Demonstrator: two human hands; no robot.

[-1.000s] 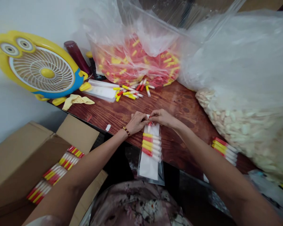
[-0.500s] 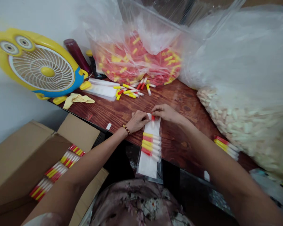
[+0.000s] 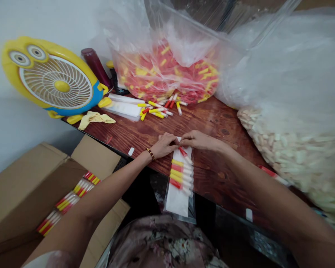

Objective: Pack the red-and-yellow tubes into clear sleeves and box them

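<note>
A clear plastic bag [image 3: 177,206] with a white card insert lies over the table's front edge. Several short yellow-and-white and red-and-white tubes lie crosswise in a stack inside it. Above this stack, a red-and-white tube [image 3: 185,155] rests at a slant near the bag's mouth. My left hand [image 3: 165,144] pinches the upper left edge of the bag, its fingers closed. At the upper right edge, my right hand [image 3: 195,140] has thumb and finger pressed together on the mouth, close to the tube's red end. The fingertips partly hide this end.
Loose tubes [image 3: 160,109] and white-lined bags [image 3: 125,108] lie at the back, before a large bag of red and yellow pieces [image 3: 167,74]. A big sack of pale pieces [image 3: 301,149] stands right. A yellow fan [image 3: 58,83] and cardboard box [image 3: 25,186] holding filled packs are left.
The red-and-white tube, upright between my right fingers before, now leans down to the right in the bag. My right fingers have moved to the bag's mouth. The view has shifted slightly.
</note>
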